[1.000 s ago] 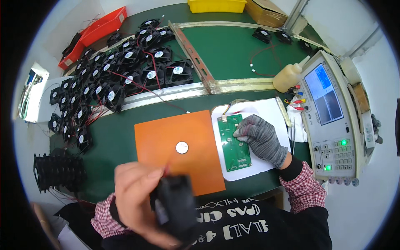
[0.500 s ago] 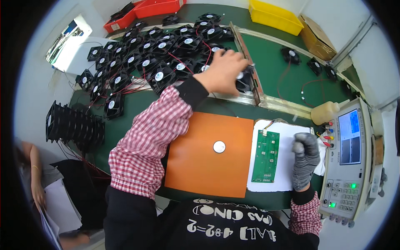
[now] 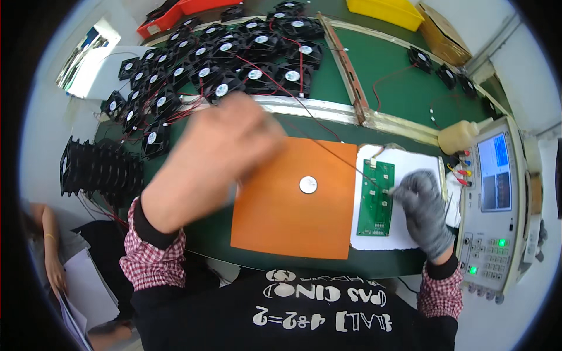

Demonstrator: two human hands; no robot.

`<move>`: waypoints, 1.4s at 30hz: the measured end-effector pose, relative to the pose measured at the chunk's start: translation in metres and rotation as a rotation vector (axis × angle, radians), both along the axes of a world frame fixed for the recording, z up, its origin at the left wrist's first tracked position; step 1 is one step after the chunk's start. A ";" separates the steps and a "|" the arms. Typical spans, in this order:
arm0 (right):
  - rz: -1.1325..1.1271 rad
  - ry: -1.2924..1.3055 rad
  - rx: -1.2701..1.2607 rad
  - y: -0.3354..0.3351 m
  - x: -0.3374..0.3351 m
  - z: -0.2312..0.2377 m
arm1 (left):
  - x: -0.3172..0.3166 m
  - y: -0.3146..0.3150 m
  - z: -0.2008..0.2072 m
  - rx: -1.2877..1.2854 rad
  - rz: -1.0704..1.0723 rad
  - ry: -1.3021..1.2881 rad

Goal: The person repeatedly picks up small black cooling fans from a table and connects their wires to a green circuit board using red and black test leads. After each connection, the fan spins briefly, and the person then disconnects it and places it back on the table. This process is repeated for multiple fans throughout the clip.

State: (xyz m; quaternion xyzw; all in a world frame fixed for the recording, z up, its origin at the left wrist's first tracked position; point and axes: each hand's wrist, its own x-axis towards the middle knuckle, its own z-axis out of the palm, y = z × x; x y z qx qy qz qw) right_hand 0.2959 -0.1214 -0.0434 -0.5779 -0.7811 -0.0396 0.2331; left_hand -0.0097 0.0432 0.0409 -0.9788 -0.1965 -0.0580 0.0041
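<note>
My left hand (image 3: 234, 140), bare and smeared by motion, is closed over the left part of an orange mat (image 3: 293, 228). The black fan it grips is hidden beneath the hand. A thin dark red wire (image 3: 333, 150) stretches from beside this hand across the mat to my right hand (image 3: 422, 210). That hand wears a grey glove, its fingertips pinched on the wire's end above a green circuit board (image 3: 374, 202). The board lies on a white pad (image 3: 401, 234). A round white disc (image 3: 308, 185) sits on the mat.
Many black fans (image 3: 254, 75) with red wires crowd the back left. A stack of fans (image 3: 99, 167) stands left. A metal rail (image 3: 345, 67) divides the bench. At right are a bottle (image 3: 456, 137) and a test instrument (image 3: 494, 205). Another person's hand (image 3: 57, 278) shows lower left.
My left hand has carried the fan from beside the rail leftward and nearer. My right hand has come to the circuit board and pinched the wire. The view has tilted slightly.
</note>
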 end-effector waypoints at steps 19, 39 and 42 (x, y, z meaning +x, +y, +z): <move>-0.141 0.599 -0.219 0.009 0.007 -0.054 | 0.037 -0.041 -0.089 -0.469 -0.095 -0.233; -0.093 0.514 -0.120 0.009 0.011 -0.059 | 0.009 -0.064 -0.030 -2.248 -0.657 -0.656; -0.111 0.511 -0.115 0.006 0.012 -0.059 | 0.018 -0.080 -0.035 -0.649 -0.286 -0.884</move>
